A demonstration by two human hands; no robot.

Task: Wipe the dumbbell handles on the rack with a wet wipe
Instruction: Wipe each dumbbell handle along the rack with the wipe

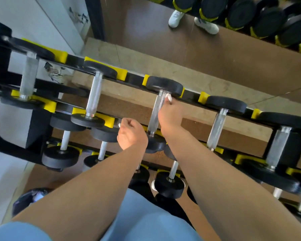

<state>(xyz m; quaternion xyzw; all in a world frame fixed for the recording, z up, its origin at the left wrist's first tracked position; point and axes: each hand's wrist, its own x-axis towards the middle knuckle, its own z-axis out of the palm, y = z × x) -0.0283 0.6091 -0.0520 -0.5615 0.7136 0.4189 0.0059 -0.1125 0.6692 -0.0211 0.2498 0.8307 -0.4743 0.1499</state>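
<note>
A black rack (191, 95) with yellow saddles carries a top row of black dumbbells with knurled steel handles. My right hand (170, 115) pinches a white wet wipe (168, 97) against the far end of the third dumbbell's handle (156, 113), right under its far weight head (164, 84). My left hand (131, 134) is curled into a fist over the rack's near rail, left of that handle. A small white bit (119, 125) shows at the fist's edge; I cannot tell what it is.
Neighbouring handles (94, 98) (217, 129) lie on either side. Lower tiers hold smaller dumbbells (169, 184). Behind the rack, a mirror (215, 54) reflects white shoes and more dumbbells. A white wall is at the left.
</note>
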